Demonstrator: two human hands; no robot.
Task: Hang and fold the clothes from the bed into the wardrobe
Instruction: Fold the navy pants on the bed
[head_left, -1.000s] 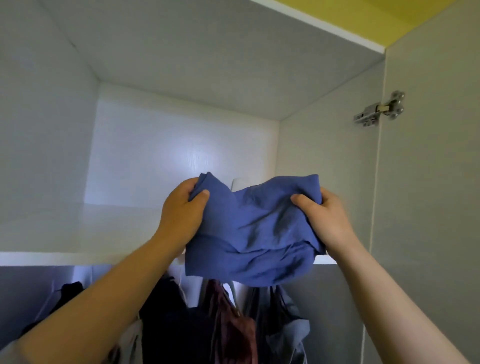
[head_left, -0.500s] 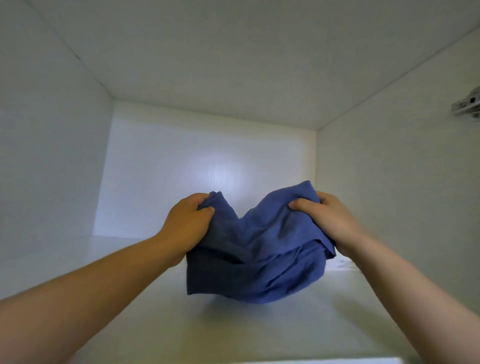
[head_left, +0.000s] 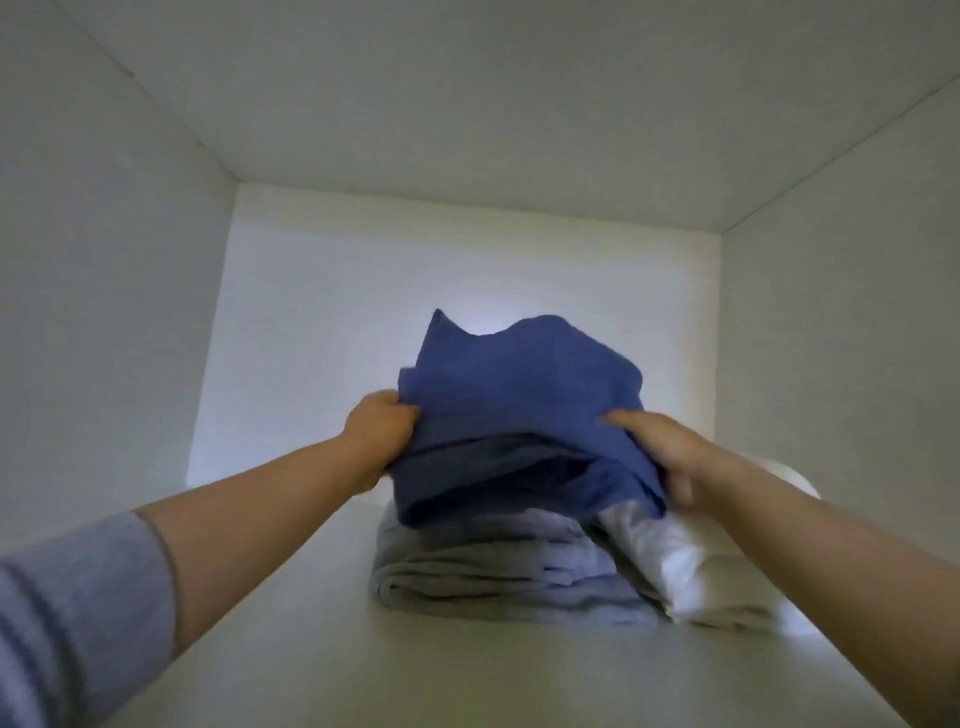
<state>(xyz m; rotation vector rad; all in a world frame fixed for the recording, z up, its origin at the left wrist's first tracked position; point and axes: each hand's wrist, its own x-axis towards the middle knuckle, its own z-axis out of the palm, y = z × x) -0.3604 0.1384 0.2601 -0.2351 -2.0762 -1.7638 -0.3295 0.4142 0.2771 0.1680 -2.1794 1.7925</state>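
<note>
Since half a second back you've carried the blue garment (head_left: 519, 395) deeper into the wardrobe, and now a folded pile shows underneath it that wasn't in view before.

Your left hand (head_left: 382, 431) has its fingers curled tight round the garment's left edge, with cloth bunched in the fist. Your right hand (head_left: 660, 447) grips the right side: the thumb lies stretched out on top of the fabric and the fingers go under the fold. That hand is pretty blurred, so I can't tell how far the fingers wrap.

The garment sits roughly folded and a bit lumpy, with one corner poking up toward the back wall (head_left: 311, 338). Its lower edge meets the top of a folded grey garment (head_left: 493, 571) that lies flat on the shelf (head_left: 337, 670), right of the middle and about midway between the front and back edges. Whether the blue one's weight is fully down on it, I can't tell.

Touching the grey one on its right, nearer the shelf's right edge, is a folded white piece (head_left: 691, 566), partly under your right forearm. Your left arm has a grey striped sleeve (head_left: 67, 613) pushed up past the elbow.
</note>
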